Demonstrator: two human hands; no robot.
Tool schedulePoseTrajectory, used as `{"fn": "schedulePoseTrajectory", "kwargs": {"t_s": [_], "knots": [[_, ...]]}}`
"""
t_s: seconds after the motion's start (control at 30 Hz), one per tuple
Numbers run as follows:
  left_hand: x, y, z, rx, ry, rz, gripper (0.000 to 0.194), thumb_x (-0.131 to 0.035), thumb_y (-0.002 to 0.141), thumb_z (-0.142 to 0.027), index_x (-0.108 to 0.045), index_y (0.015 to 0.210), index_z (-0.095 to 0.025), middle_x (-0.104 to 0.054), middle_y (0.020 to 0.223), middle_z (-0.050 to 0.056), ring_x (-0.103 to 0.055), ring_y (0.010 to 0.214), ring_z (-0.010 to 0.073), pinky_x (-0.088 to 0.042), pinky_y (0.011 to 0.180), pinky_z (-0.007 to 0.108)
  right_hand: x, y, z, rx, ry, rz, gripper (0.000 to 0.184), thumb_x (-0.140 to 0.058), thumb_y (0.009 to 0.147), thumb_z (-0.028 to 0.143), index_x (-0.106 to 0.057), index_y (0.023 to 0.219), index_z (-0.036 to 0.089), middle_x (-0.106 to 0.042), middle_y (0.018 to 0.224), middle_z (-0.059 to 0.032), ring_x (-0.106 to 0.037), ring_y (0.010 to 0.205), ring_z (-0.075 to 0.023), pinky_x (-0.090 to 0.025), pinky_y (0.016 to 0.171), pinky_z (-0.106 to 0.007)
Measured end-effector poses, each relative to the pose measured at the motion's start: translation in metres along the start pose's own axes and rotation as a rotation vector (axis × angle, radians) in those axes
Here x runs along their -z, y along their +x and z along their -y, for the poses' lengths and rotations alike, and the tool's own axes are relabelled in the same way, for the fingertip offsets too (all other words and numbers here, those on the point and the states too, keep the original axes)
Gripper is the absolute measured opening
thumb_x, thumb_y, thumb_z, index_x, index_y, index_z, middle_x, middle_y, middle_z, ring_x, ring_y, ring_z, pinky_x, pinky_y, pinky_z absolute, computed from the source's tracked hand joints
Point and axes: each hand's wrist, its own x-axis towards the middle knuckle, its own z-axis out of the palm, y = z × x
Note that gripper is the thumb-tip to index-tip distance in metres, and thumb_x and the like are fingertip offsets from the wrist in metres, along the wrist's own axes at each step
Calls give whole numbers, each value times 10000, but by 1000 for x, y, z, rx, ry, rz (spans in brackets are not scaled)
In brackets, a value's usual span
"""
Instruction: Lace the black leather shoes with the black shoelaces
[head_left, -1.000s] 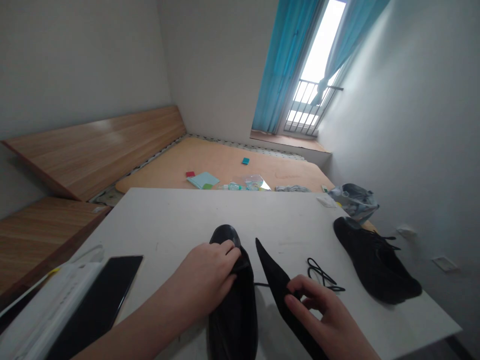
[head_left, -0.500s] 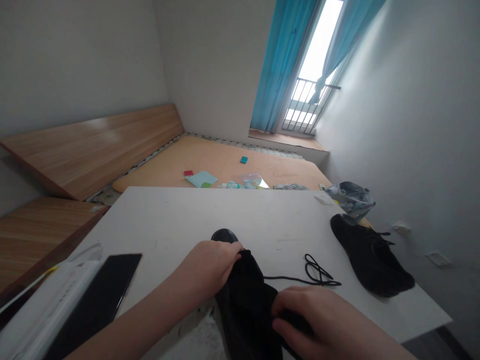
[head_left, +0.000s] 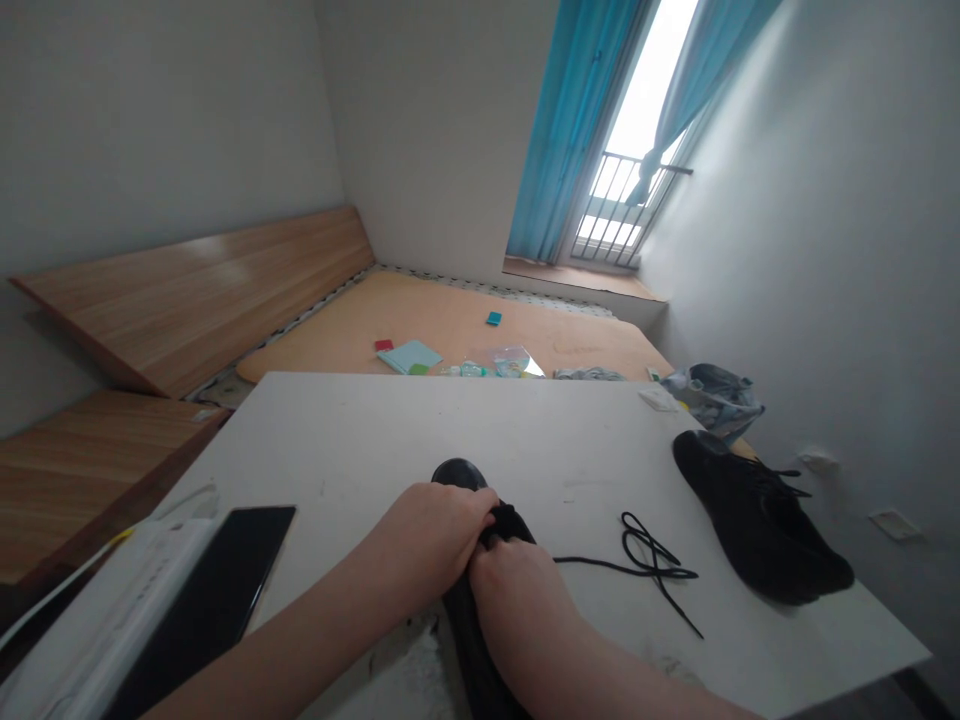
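Observation:
A black shoe (head_left: 472,632) lies on the white table, its toe pointing away from me. My left hand (head_left: 442,520) grips it from the left just behind the toe, fingers closed over the lacing area. Pressed close beside it, my right hand (head_left: 521,590) has its fingers bent onto the shoe's upper; its fingertips are partly hidden. From the shoe a loose black shoelace (head_left: 652,565) runs out to the right and lies in loops on the table. The second black shoe (head_left: 765,530), with its laces in, sits at the table's right side.
On the left lie a dark phone (head_left: 210,600) and a white box (head_left: 112,620) with a cable. Beyond the white table (head_left: 360,420) is a bed (head_left: 450,310) with small packets on it. A plastic bag (head_left: 720,395) stands by the right wall.
My right hand has moved forward and left, from the shoe's opening to beside my left hand. The lace's free end now stretches out toward me on the table.

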Motion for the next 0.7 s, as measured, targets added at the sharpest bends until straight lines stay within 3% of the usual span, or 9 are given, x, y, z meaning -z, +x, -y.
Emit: {"fn": "schedulePoseTrajectory", "kwargs": {"t_s": [0.1,0.17,0.27,0.37,0.53,0.7], "knots": [[0,-1,1,-10,0,-7,200,-473,971,-185,-671,990,-201,-776,851,78,-749,773,264,-533,625,297,-12,-17,-16,194,-80,-82,390,-541,887,76,-634,1244,-49,-607,1276,-303,-560,1261,-377,-487,1042,-458],[0,-1,2,-15,-4,-10,194,-474,967,-187,-667,981,-200,-773,847,79,-747,764,265,-531,617,297,-18,-30,-31,323,-179,-192,443,-550,902,141,-593,1283,-81,-551,1335,-309,-460,1347,-392,-426,1106,-472],[0,-1,3,-18,-9,-9,188,-475,968,-198,-663,969,-197,-771,849,83,-745,768,275,-531,614,305,-25,-37,-45,400,-244,-158,399,-536,921,169,-644,1254,-21,-633,1266,-251,-526,1302,-353,-387,1142,-465],[0,0,3,-18,-12,-5,186,-473,971,-198,-659,977,-195,-771,862,84,-744,778,276,-533,624,308,-28,-30,-45,400,-196,-12,391,-520,929,171,-648,1268,24,-671,1226,-217,-555,1273,-356,-270,1185,-561],[0,0,4,-21,-17,0,179,-475,974,-209,-653,971,-199,-771,876,78,-742,796,280,-531,633,316,-32,-14,-32,304,-143,24,434,-531,944,187,-583,1367,110,-625,1297,-201,-433,1372,-377,-161,1178,-650],[0,-1,2,-22,-16,-10,178,-477,972,-200,-655,967,-195,-768,861,84,-744,783,270,-514,620,298,-47,-1,-25,236,-216,15,356,-504,977,236,-674,1268,121,-722,1136,-177,-464,1346,-391,-119,1168,-675]]}}
